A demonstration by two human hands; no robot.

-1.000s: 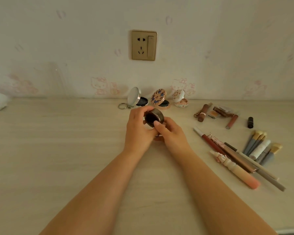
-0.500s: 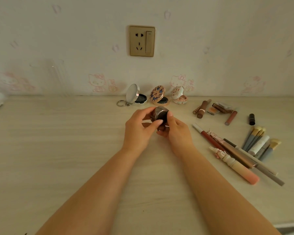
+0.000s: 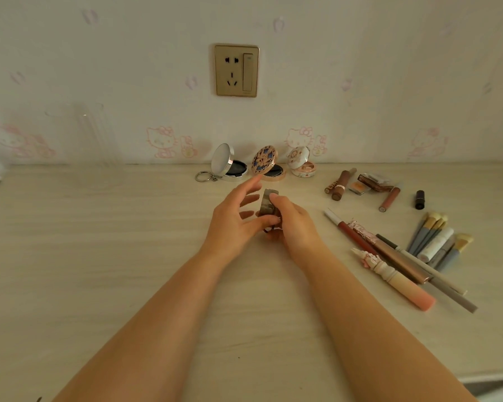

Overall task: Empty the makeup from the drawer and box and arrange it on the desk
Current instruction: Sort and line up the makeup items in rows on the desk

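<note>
Fingers (image 3: 275,198) of right hand (image 3: 295,224) curled round small round metallic compact (image 3: 268,205), thumb low on near edge, forefinger tip pressed on top rim. Compact held on edge, just above desk (image 3: 99,256), flat faces turned left and right, so thin axis running across, toward left palm. Whether lid open or closed: cannot tell, hands cover most of it. Left hand (image 3: 235,221) beside it on left side, upper fingers straight and spread, free of compact, thumb tucked under lower edge and seemingly touching it. Right hand plainly nearer and doing the holding; left only steadying at most.

Ahead, along wall: row of three opened compacts, silver compact (image 3: 229,165) with key ring, floral compact (image 3: 266,163), small white compact (image 3: 301,163). Held compact just in front of floral one, near but apart. To right, well apart: lipsticks and tubes (image 3: 360,187), pens and brushes (image 3: 404,256).

Likely step: opening and standing held compact with the row. Free spot apparently left of silver compact or before the row, so move forward and slightly left, hinge side down, lid tilted back.
</note>
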